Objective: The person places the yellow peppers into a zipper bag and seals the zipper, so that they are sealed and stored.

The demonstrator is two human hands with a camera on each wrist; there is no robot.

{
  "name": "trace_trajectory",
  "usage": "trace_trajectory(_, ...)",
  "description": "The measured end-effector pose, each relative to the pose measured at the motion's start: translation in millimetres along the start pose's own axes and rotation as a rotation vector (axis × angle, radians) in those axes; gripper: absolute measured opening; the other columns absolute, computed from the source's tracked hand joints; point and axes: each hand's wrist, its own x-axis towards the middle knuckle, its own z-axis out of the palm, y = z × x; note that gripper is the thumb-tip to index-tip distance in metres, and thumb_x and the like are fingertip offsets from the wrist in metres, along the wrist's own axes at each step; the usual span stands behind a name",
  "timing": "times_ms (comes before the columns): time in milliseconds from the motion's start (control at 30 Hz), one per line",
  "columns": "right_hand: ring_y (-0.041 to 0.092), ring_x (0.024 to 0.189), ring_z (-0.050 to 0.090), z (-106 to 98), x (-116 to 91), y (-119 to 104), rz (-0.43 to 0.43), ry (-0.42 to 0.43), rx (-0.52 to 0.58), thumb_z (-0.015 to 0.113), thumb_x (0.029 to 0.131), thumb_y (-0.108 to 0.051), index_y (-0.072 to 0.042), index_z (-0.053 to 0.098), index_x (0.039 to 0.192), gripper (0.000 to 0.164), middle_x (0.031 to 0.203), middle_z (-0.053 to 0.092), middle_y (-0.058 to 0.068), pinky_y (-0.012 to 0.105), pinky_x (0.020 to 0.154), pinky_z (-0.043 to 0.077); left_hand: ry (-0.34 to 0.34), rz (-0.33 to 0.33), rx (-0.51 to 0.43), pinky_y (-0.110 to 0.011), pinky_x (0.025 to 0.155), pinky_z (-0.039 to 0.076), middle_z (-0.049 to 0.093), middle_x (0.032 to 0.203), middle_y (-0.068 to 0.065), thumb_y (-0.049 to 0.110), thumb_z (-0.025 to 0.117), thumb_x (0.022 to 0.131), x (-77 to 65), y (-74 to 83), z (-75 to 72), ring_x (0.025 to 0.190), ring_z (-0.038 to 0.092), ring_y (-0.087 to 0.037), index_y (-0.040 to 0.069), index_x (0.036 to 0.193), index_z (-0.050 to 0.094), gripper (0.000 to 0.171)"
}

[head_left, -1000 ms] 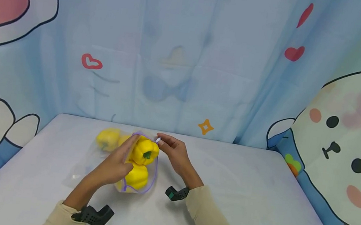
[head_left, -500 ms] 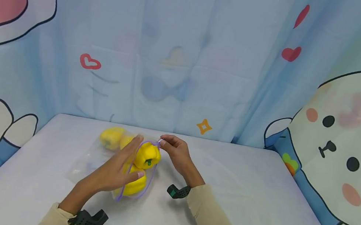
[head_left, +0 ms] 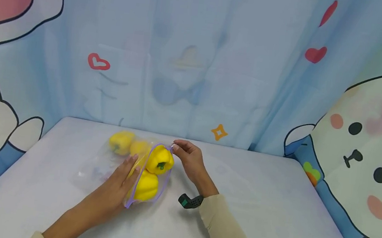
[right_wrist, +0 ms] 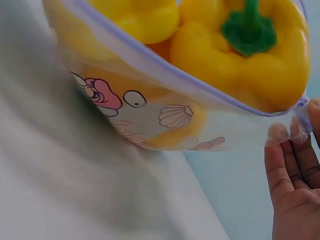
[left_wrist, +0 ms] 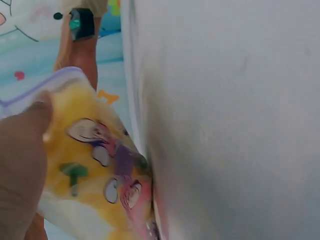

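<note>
A clear plastic zip bag [head_left: 90,171] with a purple zip edge lies on the table, its mouth spread and facing right. Two yellow bell peppers, an upper one [head_left: 160,161] with a green stem and a lower one [head_left: 146,187], show at the mouth; more yellow shows through the plastic behind them. My left hand [head_left: 112,192] rests on the bag's left side with straight fingers; its thumb lies along the printed side in the left wrist view. My right hand [head_left: 191,162] pinches the far corner of the zip edge. Cartoon figures and a shell [right_wrist: 176,116] are printed on the bag.
The white-covered table [head_left: 258,213] extends right of the bag and towards the front. Behind it hangs a blue curtain [head_left: 254,63] with cartoon characters. A dark wrist-worn device [head_left: 190,201] sits on the right wrist.
My left hand has drawn back from the bag's mouth to its left side. The mouth and the peppers have shifted slightly right. My right hand keeps its pinch at the corner.
</note>
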Motion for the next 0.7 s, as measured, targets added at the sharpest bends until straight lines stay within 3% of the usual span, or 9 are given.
trace_trajectory(67,0.020,0.093,0.062,-2,-1,-1,0.014,0.026,0.023,0.060,0.094,-0.007,0.008,0.060,0.118,0.028,0.103,0.062,0.010,0.031,0.092,0.051,0.009,-0.025,-0.005,-0.052,0.108,0.027,-0.001,0.157,-0.028,0.011,0.072,0.085,0.6,-1.3,-0.1,0.144,0.006,-0.043,-0.005,0.152,0.016,0.089)
trace_trajectory(133,0.018,0.089,0.062,-3,-2,-4,0.020,0.049,0.068,0.060,0.095,-0.005,0.009,0.060,0.116,0.026,0.099,0.062,0.009,0.031,0.091,0.051,0.046,-0.037,-0.030,-0.059,0.103,0.031,-0.002,0.157,-0.028,0.023,0.053,0.100,2.5,-3.1,-1.9,0.144,0.004,-0.043,-0.003,0.152,0.016,0.069)
trace_trajectory(233,0.017,0.085,0.062,-6,-3,-11,-0.011,0.063,0.150,0.059,0.095,-0.003,0.005,0.064,0.107,0.016,0.093,0.063,0.007,0.032,0.089,0.052,0.165,-0.031,-0.075,-0.052,0.110,0.027,0.003,0.157,-0.029,0.037,0.026,0.105,8.6,-6.6,-7.2,0.144,0.007,-0.045,-0.002,0.152,0.021,0.061)
trace_trajectory(300,0.016,0.085,0.062,-8,-4,-18,-0.052,0.052,0.194,0.058,0.095,-0.002,0.000,0.067,0.100,0.010,0.091,0.064,0.006,0.032,0.088,0.052,0.263,-0.018,-0.120,-0.045,0.115,0.017,0.010,0.156,-0.028,0.037,0.027,0.106,15.4,-8.6,-14.2,0.143,0.010,-0.046,-0.002,0.150,0.027,0.059)
trace_trajectory(400,0.016,0.086,0.063,-12,-7,-32,-0.115,0.024,0.231,0.056,0.096,-0.002,-0.010,0.071,0.093,0.017,0.095,0.067,0.004,0.031,0.087,0.053,0.379,-0.026,-0.189,-0.038,0.117,0.013,0.023,0.155,-0.023,0.035,0.031,0.106,26.3,-9.8,-27.7,0.142,0.016,-0.045,-0.002,0.147,0.035,0.055)
trace_trajectory(533,0.017,0.085,0.064,-15,-10,-54,-0.176,-0.006,0.268,0.054,0.097,0.000,-0.012,0.072,0.090,0.023,0.099,0.069,0.005,0.027,0.082,0.053,0.493,-0.077,-0.290,-0.033,0.115,0.021,0.041,0.149,-0.014,0.034,0.035,0.105,39.4,-9.7,-46.2,0.142,0.024,-0.040,-0.002,0.142,0.044,0.052)
trace_trajectory(700,0.015,0.085,0.065,-17,-19,-79,-0.244,0.024,0.256,0.056,0.095,0.002,-0.012,0.073,0.087,0.023,0.093,0.070,0.004,0.024,0.078,0.053,0.553,-0.139,-0.390,-0.027,0.109,0.032,0.051,0.143,-0.010,0.026,0.041,0.105,51.7,-7.4,-61.4,0.138,0.035,-0.031,0.000,0.139,0.050,0.044)
